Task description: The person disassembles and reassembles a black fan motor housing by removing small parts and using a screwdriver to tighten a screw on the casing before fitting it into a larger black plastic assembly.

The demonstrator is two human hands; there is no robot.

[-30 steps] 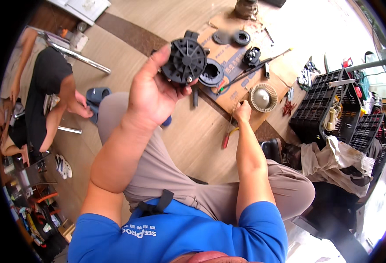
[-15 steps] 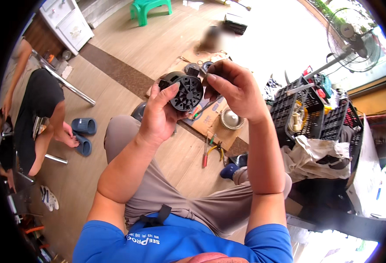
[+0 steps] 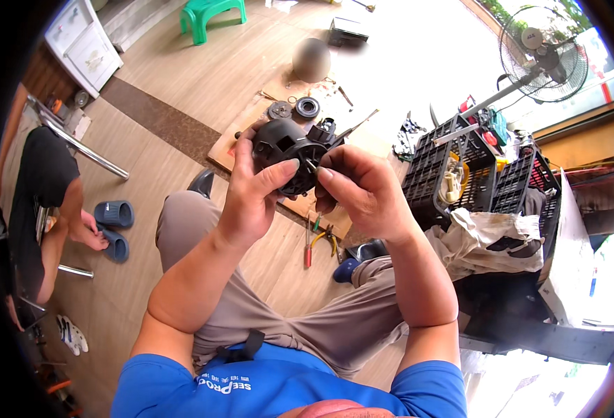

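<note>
My left hand is wrapped round a round black plastic housing, gripping it from the left with the thumb on its near face. The housing looks like a motor casing and has square openings and a raised block on its side. Against its right side, my right hand has thumb and fingers pinched together. A thin shiny metal pin shows beside those fingertips. Whether the pinch holds that pin or some other small piece is hidden. Both hands are above a sheet of cardboard on the floor.
On the cardboard lie a black ring and a grey disc. Yellow-handled pliers and a red-handled screwdriver lie nearer me. Black crates and a fan stand right. A person sits left, near blue slippers.
The housing has tipped, so its side shows more and its spoked face less. My right hand has come down and in, its fingertips now at the housing's face. The view has shifted slightly.
</note>
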